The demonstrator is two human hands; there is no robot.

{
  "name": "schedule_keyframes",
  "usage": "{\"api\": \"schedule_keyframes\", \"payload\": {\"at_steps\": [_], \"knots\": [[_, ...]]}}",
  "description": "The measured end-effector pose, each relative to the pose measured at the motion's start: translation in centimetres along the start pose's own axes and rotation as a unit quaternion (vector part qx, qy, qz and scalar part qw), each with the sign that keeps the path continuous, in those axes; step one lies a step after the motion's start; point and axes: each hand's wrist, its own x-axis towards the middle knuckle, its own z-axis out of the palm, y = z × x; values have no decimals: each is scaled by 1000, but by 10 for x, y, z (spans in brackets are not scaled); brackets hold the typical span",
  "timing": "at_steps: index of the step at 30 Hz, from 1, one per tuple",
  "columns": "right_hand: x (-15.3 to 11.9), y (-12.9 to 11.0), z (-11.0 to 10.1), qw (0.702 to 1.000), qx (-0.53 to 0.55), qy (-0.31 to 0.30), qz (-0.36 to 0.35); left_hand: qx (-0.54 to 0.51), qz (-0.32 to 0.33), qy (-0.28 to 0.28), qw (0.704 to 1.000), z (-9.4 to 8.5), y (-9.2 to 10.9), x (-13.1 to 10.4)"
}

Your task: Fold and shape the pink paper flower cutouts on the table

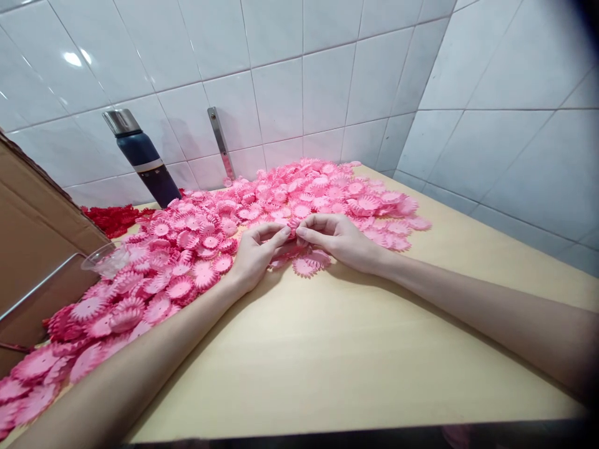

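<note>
My left hand (261, 251) and my right hand (334, 238) meet above the table, at the front edge of a big heap of pink fabric petal discs (327, 184). Between the thumbs and fingertips of both hands is a small pink petal piece (293, 226), partly covered by the fingers. Both hands are closed in a pinch on it. Just below the fingers, a few loose pink petal discs (306, 264) with notched edges lie on the table.
A dark blue bottle (143, 156) leans behind the heap. Red petals (112, 218) lie near a cardboard box (37, 243) at left, with a clear plastic cup (105, 259) beside it. A metal strip (219, 140) rests against the tiled wall (276, 100). The pale table (327, 362) extends toward me.
</note>
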Motion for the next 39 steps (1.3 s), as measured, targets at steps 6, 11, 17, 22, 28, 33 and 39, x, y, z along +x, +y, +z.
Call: {"api": "schedule_keyframes", "payload": {"at_steps": [6, 11, 17, 22, 28, 33, 39], "knots": [[1, 0, 1, 1000, 26, -17, 3, -78, -9, 53, 996, 5, 2, 1], [2, 2, 1, 999, 32, -22, -4, -87, -15, 70, 994, 5, 1, 3], [0, -1, 1, 1000, 4, 5, -3, 5, 24, 28, 999, 3, 0, 0], [-1, -3, 2, 1000, 5, 0, 2, 32, 18, -7, 999, 4, 4, -4], [0, 0, 2, 1000, 11, -2, 1, -14, 5, 25, 1000, 5, 3, -2], [4, 7, 0, 993, 115, -8, 5, -111, -2, 52, 992, 6, 1, 4], [7, 12, 0, 983, 183, -2, 8, -122, 30, 93, 988, 7, 2, 4]]}}
